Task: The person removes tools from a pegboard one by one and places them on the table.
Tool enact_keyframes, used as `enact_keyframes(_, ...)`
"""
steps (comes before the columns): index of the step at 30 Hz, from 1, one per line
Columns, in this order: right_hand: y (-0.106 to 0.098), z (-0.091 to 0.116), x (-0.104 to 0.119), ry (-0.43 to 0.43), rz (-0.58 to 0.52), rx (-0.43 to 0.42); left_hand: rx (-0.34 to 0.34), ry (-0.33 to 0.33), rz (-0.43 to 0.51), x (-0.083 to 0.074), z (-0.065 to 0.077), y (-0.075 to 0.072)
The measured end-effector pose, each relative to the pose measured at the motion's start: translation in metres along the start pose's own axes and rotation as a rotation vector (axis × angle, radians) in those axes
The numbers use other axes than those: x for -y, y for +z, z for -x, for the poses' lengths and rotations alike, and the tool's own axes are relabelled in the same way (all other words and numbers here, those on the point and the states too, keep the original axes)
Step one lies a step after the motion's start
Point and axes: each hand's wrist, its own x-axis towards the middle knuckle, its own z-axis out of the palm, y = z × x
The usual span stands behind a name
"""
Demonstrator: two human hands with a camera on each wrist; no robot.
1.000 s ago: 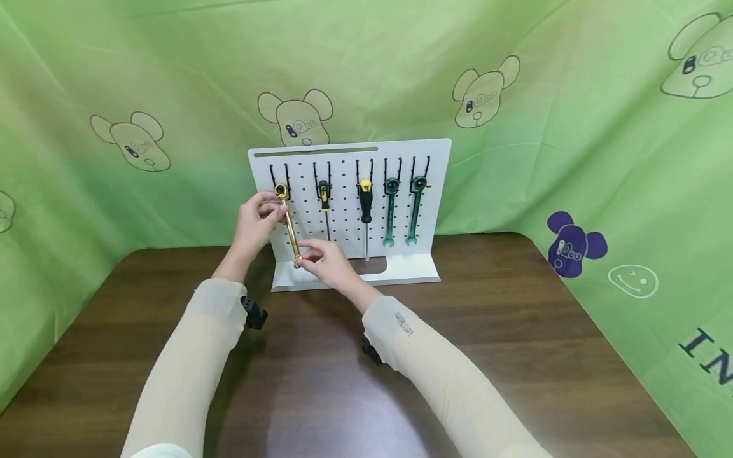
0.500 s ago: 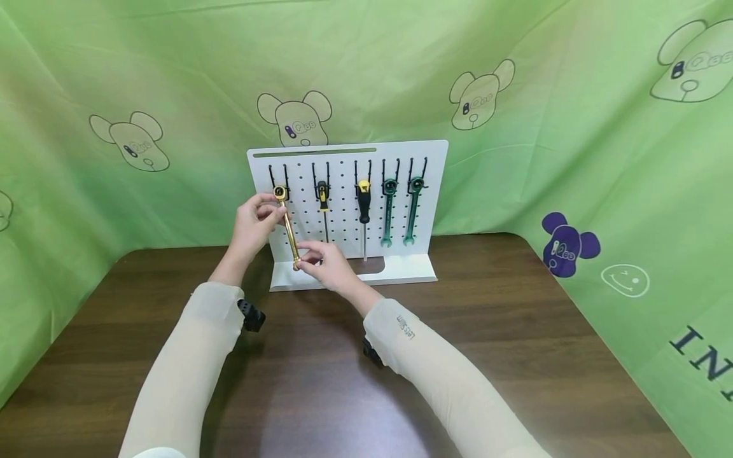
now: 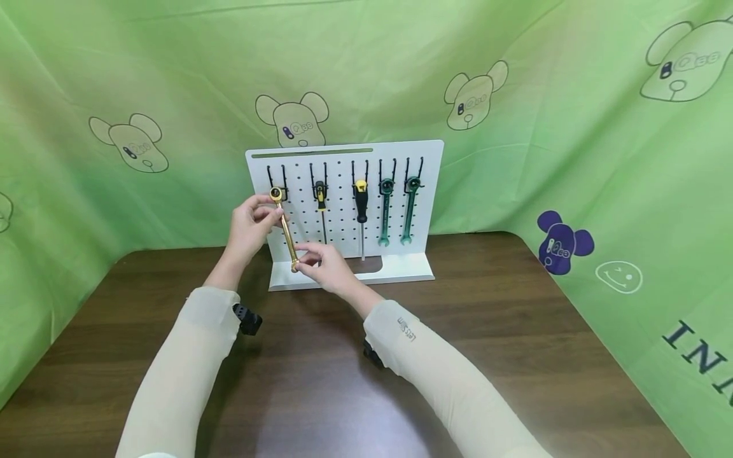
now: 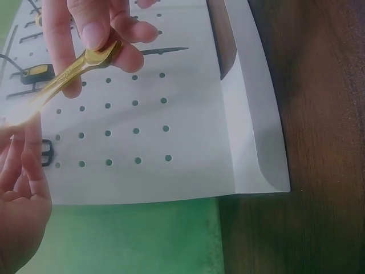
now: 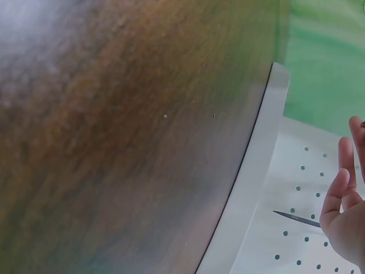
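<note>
A gold wrench (image 3: 287, 234) slants in front of the left side of a white pegboard (image 3: 340, 229). Near its ring end, my left hand (image 3: 250, 227) pinches the shaft between thumb and fingers. Lower down, my right hand (image 3: 328, 266) pinches the open end, whose jaws show in the left wrist view, where the wrench (image 4: 74, 69) crosses in front of the board. The ring end overlaps the leftmost black hook (image 3: 283, 175); whether it hangs on it I cannot tell. In the right wrist view only part of the right hand (image 5: 348, 222) shows at the edge.
Right of the wrench, a small black-and-yellow screwdriver (image 3: 321, 197), a larger screwdriver (image 3: 361, 202) and two green wrenches (image 3: 385, 213) hang from hooks. The pegboard's white base (image 3: 409, 268) stands on a brown wooden table (image 3: 504, 331). Green printed cloth (image 3: 200, 95) surrounds the table.
The wrench's ring end has shifted slightly left and down relative to the hook, with both hands still holding it. The head view has turned a little to the right.
</note>
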Motion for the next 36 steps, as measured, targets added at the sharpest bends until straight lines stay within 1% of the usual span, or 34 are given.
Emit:
enact_keyframes(5, 0.002, 0.002, 0.0, -0.017, 0.01, -0.003, -0.007, 0.008, -0.014, -0.002, 0.004, -0.002)
enact_keyframes(14, 0.007, 0.005, 0.001, -0.032, 0.023, -0.01, -0.007, 0.031, -0.003, -0.003, 0.01, -0.006)
enact_keyframes(25, 0.007, 0.01, 0.002, -0.05, 0.034, -0.02, 0.011, 0.04, 0.02, -0.01, 0.016, -0.006)
enact_keyframes(36, 0.003, 0.016, 0.01, -0.066, 0.033, -0.005, 0.02, 0.103, 0.045, -0.017, 0.02, -0.007)
